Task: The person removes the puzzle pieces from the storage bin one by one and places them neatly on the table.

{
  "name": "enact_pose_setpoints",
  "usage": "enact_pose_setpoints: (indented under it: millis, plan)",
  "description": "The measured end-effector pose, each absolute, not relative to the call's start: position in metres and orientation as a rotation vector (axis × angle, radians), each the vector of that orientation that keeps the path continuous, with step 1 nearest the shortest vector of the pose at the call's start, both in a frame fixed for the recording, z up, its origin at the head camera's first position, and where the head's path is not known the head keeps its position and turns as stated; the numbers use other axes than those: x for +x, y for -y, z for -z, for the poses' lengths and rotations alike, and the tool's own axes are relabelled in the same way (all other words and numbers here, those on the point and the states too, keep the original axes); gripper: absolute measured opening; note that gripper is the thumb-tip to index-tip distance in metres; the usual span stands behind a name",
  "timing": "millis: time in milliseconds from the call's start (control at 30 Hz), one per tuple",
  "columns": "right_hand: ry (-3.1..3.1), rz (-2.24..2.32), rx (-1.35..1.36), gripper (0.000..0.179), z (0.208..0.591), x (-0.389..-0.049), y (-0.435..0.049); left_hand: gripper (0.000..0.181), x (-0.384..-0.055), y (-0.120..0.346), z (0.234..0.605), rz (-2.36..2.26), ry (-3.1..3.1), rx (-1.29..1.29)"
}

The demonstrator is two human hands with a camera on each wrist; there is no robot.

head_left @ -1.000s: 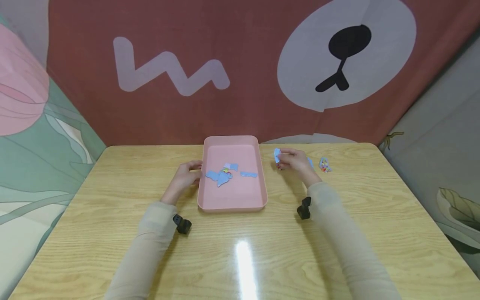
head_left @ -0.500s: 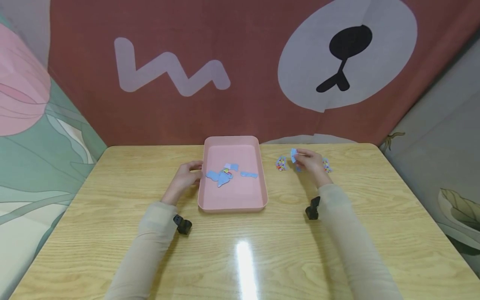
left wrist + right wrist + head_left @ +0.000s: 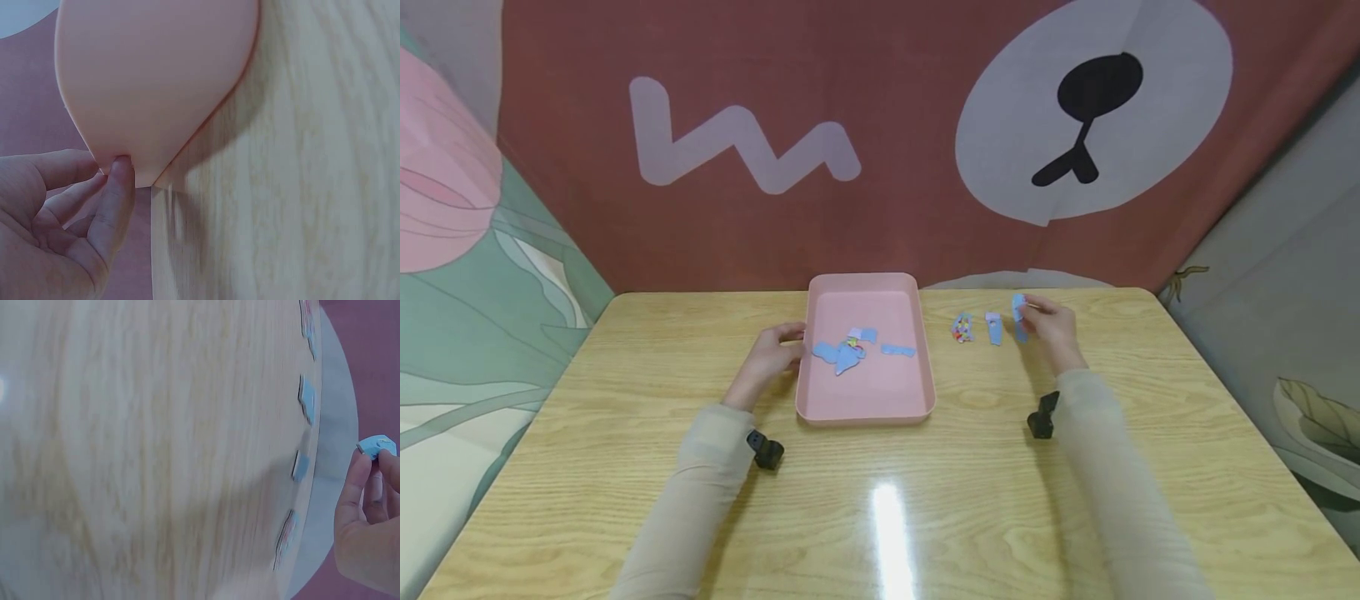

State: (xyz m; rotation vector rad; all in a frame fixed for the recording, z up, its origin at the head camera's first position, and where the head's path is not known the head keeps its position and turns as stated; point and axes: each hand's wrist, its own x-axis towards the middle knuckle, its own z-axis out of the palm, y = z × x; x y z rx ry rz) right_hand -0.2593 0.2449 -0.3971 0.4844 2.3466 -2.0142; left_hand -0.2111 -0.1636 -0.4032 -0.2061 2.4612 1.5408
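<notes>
My left hand [image 3: 773, 352] grips the left side of a pink tray [image 3: 865, 408]. The left wrist view shows the thumb against the tray's outer wall [image 3: 156, 75], with the other fingers partly hidden at its edge. Between thumb and fingers, my right hand [image 3: 1054, 332] pinches a small flat blue puzzle piece [image 3: 377, 445], raised above the table. Just under it lies another blue piece [image 3: 1022, 333]. Left of that are a blue piece with a lilac top [image 3: 994, 329] and a multicoloured piece [image 3: 962, 327]. A further piece [image 3: 285, 540] shows in the right wrist view.
Several blue pieces [image 3: 847, 358] are grouped in the tray, and a narrow blue strip [image 3: 897, 350] lies to their right. A wooden table [image 3: 970, 500] stretches toward me. Behind its far edge hangs a reddish cloth [image 3: 895, 217] with a bear print.
My right hand has moved to the right along the row with the blue piece, uncovering the multicoloured and lilac-topped pieces and covering the rightmost one. The left hand and tray stay put.
</notes>
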Motion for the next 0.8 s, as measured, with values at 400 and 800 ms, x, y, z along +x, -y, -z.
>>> enact_pose_setpoints:
  millis: [400, 800]
  plan:
    - [-2.309, 2.070, 0.549, 0.051, 0.401, -0.255, -0.266, 0.050, -0.211, 0.164, 0.404, -1.517, -2.451, -0.247]
    - [-2.209, 2.175, 0.536, 0.053, 0.401, -0.254, -0.284, 0.051, -0.211, 0.165, 0.403, -1.531, -2.437, -0.230]
